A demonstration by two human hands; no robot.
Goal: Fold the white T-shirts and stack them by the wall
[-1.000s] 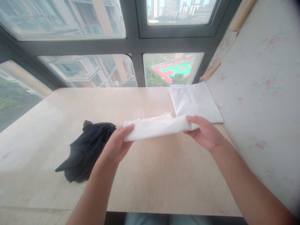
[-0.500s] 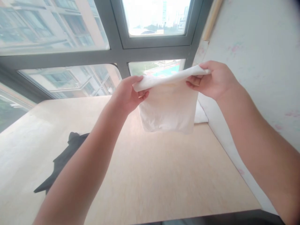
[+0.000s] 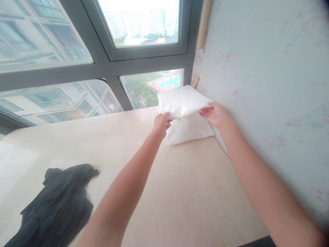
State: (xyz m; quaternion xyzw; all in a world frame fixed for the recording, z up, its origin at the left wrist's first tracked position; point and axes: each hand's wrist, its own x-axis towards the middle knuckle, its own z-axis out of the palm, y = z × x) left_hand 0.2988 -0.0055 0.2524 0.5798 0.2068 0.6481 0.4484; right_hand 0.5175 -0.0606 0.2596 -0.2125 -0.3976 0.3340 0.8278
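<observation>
A folded piece of white cloth (image 3: 183, 99), likely a garment, is held up by its near corners in both of my hands. My left hand (image 3: 162, 124) pinches the near left corner, and my right hand (image 3: 214, 113) pinches the near right one. Directly beneath lies another folded white cloth (image 3: 190, 131), on the wooden surface against the wall. The upper cloth partly covers the lower one; whether they touch at the far side I cannot tell. To the left, a crumpled black garment (image 3: 60, 202) rests on the same surface.
The pale wooden surface (image 3: 177, 192) runs up to grey-framed windows (image 3: 144, 55) at the back. A wall with faint flowered paper (image 3: 264, 79) borders it on the right. Near the corner there is a strip of wooden trim (image 3: 204, 24).
Both hands have moved the white cloth from hanging down in the air to lying out over the folded white cloth by the wall. The view has turned right, showing more of the black garment.
</observation>
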